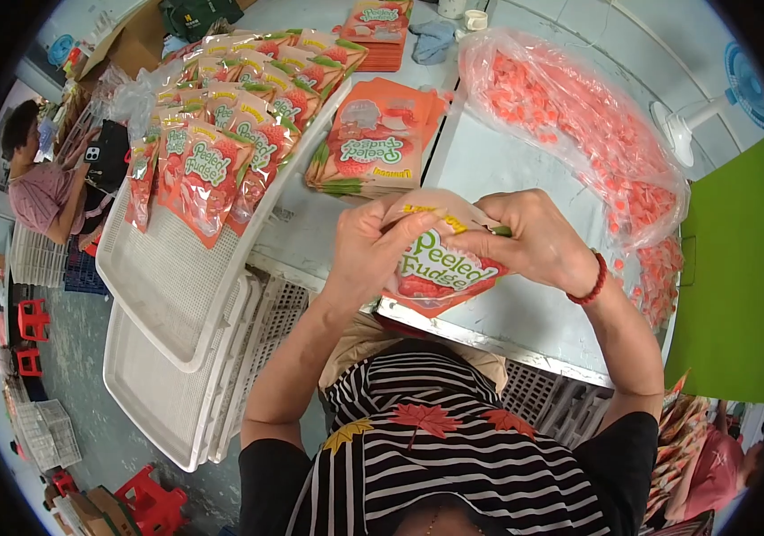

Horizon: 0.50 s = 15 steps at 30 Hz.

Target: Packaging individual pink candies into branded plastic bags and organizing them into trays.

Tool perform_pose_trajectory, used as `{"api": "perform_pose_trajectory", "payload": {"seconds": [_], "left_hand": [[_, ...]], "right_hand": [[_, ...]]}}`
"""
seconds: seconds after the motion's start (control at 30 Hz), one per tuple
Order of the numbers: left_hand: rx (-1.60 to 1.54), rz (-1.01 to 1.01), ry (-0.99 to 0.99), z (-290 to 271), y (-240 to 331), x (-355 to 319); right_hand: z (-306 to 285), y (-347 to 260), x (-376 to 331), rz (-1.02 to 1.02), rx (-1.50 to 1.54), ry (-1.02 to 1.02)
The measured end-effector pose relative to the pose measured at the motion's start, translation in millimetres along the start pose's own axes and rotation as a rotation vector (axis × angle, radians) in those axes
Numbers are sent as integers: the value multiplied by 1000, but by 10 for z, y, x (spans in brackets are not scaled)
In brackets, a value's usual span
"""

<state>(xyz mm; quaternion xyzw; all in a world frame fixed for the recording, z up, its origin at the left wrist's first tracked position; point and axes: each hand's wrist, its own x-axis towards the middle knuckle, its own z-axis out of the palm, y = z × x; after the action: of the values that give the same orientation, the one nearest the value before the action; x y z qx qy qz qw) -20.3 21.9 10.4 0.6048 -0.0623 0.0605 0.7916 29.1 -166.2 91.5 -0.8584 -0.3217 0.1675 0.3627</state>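
Observation:
A red and cream candy pouch with a clear window is held upright over the table's front edge. My left hand pinches its top rim on the left, thumb across the front. On the right, my right hand, with a red bead bracelet at the wrist, grips the same rim. The pouch mouth looks rounded and spread between the two hands; what lies inside it is hidden. Just beyond my left hand lies a stack of flat pouches of the same print.
White mesh trays on the left hold rows of filled pouches. A large clear bag of wrapped red candies lies at right, with loose candies beside it. Behind are another pouch stack, a blue cloth and a fan.

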Motion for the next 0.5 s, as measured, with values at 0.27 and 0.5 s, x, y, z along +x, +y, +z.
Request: {"api": "perform_pose_trajectory", "payload": {"seconds": [0.27, 0.5], "left_hand": [[19, -4, 23, -151, 2, 32], [100, 90, 120, -341, -32, -51]], "right_hand": [[102, 139, 73, 29, 135, 9], [162, 108, 64, -188, -280, -33]]}}
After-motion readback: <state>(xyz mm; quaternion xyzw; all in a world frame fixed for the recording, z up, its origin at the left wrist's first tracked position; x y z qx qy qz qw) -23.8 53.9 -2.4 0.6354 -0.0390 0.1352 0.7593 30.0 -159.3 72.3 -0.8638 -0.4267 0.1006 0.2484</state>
